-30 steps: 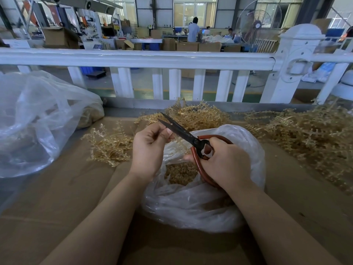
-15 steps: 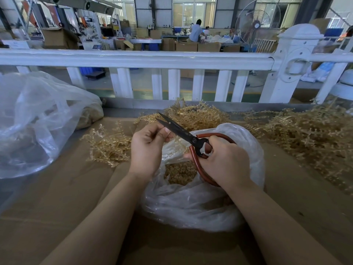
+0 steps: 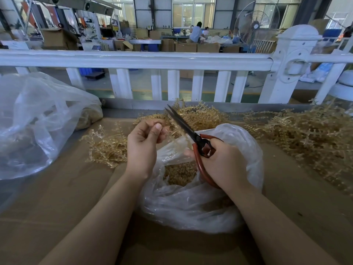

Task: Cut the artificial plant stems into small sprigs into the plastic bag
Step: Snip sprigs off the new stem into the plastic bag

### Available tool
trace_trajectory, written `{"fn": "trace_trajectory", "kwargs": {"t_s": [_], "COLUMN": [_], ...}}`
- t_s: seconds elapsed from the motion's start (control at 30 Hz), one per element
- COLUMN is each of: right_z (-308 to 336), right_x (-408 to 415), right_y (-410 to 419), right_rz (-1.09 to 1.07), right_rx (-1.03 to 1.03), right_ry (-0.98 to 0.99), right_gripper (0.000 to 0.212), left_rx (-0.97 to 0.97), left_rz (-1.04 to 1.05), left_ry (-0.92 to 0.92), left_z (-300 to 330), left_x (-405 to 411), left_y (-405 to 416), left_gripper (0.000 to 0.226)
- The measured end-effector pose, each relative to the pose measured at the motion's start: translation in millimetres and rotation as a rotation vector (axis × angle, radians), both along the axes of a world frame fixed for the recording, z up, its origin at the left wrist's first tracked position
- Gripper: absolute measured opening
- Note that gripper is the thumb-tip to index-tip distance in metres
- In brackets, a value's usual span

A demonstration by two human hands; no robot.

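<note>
We see little of the stem pinched in our left hand: only a pale, thin length shows past the thumb and curled fingers, blurred against the film of the plastic bag, and we cannot tell where its tip ends. Our right hand hides most of the red handle loops of the scissors; its fingers are curled through and round them, and the dark blades point up and away to the left, lying so near together that we cannot say whether a gap remains at the tips. The blades pass just beside the held stem, above the bag's mouth. The bag sits on the brown table between our forearms, its mouth open toward us, and holds a heap of cut sprigs partly veiled by crumpled plastic. A larger clear bag lies at the left, cut off by the frame edge; its contents are dim, though something tan shows at its far end. Uncut stems lie in a small pile left of our left hand, a second pile behind the scissors, and a large heap at the right that runs out of view. A white railing crosses behind the table. Signs in the hall beyond are too small for us to read.
</note>
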State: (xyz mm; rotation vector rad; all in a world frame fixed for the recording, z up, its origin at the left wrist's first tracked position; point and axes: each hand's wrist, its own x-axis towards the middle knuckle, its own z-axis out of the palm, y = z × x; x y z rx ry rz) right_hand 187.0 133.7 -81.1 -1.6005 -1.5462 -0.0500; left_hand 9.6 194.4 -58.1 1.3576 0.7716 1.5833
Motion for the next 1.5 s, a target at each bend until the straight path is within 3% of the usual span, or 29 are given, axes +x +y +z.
{"fn": "trace_trajectory", "kwargs": {"t_s": [0.1, 0.3, 0.47, 0.57, 0.8, 1.13, 1.43, 1.5], "right_z": [1.8, 10.5, 12.2, 13.8, 14.5, 18.0, 21.6, 22.0], "right_x": [-0.3, -2.4, -7.7, -8.4, -5.7, 1.4, -0.7, -1.1], "right_y": [2.3, 2.0, 3.1, 2.2, -1.3, -2.8, -2.8, -2.4], "right_rz": [0.050, 0.297, 0.353, 0.357, 0.384, 0.388, 0.412, 0.412], "right_rx": [-0.028, -0.211, -0.204, -0.232, -0.172, -0.093, -0.137, -0.134], "right_ry": [0.202, 0.618, 0.665, 0.741, 0.783, 0.975, 0.989, 0.975], "right_gripper": [0.025, 0.024, 0.016, 0.033, 0.009, 0.009, 0.018, 0.010], "left_rx": [-0.001, 0.012, 0.048, 0.060, 0.042, -0.099, -0.153, -0.166], "left_rz": [-0.010, -0.097, -0.124, -0.111, -0.203, -0.327, -0.249, -0.244], "left_ry": [-0.017, -0.034, 0.016, 0.041, 0.093, 0.281, 0.207, 0.194], "left_z": [1.2, 5.1, 5.0, 3.6, 2.9, 1.2, -1.8, -1.5], "left_x": [0.0, 6.1, 7.8, 10.2, 7.5, 8.0, 7.1, 7.0], "left_y": [-0.2, -5.5, -9.1, -10.3, -12.5, -11.4, -5.2, -5.5], "left_gripper": [0.018, 0.014, 0.013, 0.011, 0.011, 0.017, 0.010, 0.008]}}
